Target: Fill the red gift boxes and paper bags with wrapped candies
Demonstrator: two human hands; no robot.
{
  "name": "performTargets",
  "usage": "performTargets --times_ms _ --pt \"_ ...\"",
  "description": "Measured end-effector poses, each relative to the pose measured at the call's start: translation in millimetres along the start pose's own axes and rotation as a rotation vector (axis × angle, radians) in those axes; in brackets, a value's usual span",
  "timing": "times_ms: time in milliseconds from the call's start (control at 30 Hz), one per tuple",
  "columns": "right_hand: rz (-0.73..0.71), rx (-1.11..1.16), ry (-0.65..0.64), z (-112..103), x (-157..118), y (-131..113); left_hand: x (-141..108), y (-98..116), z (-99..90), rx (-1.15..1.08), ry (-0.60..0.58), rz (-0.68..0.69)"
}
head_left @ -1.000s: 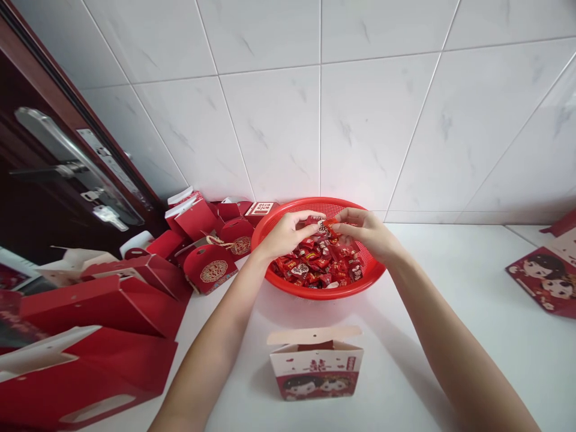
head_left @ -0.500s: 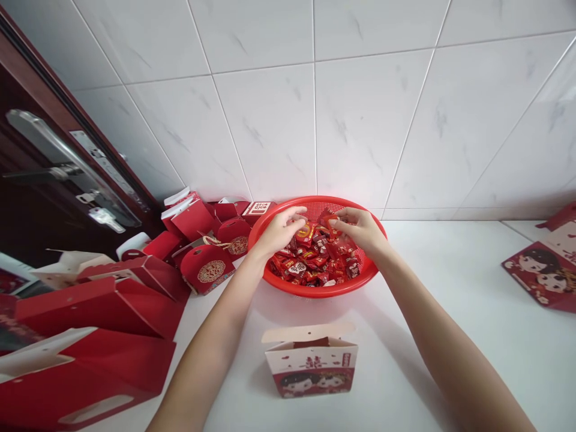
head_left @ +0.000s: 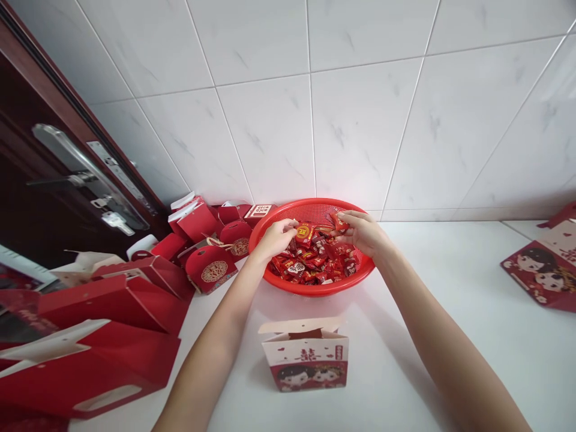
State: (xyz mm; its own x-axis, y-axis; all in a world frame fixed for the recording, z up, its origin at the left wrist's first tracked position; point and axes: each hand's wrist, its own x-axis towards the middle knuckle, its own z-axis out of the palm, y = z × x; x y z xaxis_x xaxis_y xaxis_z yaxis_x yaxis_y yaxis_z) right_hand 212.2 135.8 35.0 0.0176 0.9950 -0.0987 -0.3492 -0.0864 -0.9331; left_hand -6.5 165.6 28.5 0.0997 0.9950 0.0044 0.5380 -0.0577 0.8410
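Observation:
A red plastic basket point(head_left: 310, 289) stands against the wall, filled with red-wrapped candies point(head_left: 310, 264). Over its left side, my left hand point(head_left: 278, 237) has its fingertips closed at the edge of a red candy packet point(head_left: 305, 234) with a gold circle. My right hand point(head_left: 363, 233), over the right side, pinches another red-wrapped candy point(head_left: 336, 221) slightly above the pile. On the white surface between my forearms stands a small gift box point(head_left: 308, 360), its top open, printed with two cartoon figures.
Several red gift boxes point(head_left: 112, 354) crowd the left, with smaller red boxes point(head_left: 211, 270) beside the basket. Another cartoon-printed box point(head_left: 542, 270) stands at the far right. A dark door with a metal handle point(head_left: 85, 174) is at the left; a tiled wall point(head_left: 355, 132) rises behind.
The left fingers have closed together at the gold-circled packet. The right hand has lifted its candy slightly, and the candy shows more clearly. The view has shifted slightly.

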Motion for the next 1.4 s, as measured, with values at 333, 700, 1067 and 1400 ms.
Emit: performTargets --times_ms 333,700,1067,1400 --pt "0.038 0.242 0.055 1.4 3.2 -3.6 -1.2 -0.1 0.0 0.119 -0.059 0.008" --pt "-0.005 0.235 -0.017 -1.3 4.6 2.0 -8.1 6.3 -15.7 0.425 -0.279 0.159" --pt "-0.048 0.143 -0.071 -0.5 0.1 -0.3 -23.9 21.6 -7.5 0.997 -0.693 0.168" --pt "-0.103 0.027 -0.083 -9.9 0.0 -8.4 -11.0 11.3 -7.0 0.889 -0.613 0.258"
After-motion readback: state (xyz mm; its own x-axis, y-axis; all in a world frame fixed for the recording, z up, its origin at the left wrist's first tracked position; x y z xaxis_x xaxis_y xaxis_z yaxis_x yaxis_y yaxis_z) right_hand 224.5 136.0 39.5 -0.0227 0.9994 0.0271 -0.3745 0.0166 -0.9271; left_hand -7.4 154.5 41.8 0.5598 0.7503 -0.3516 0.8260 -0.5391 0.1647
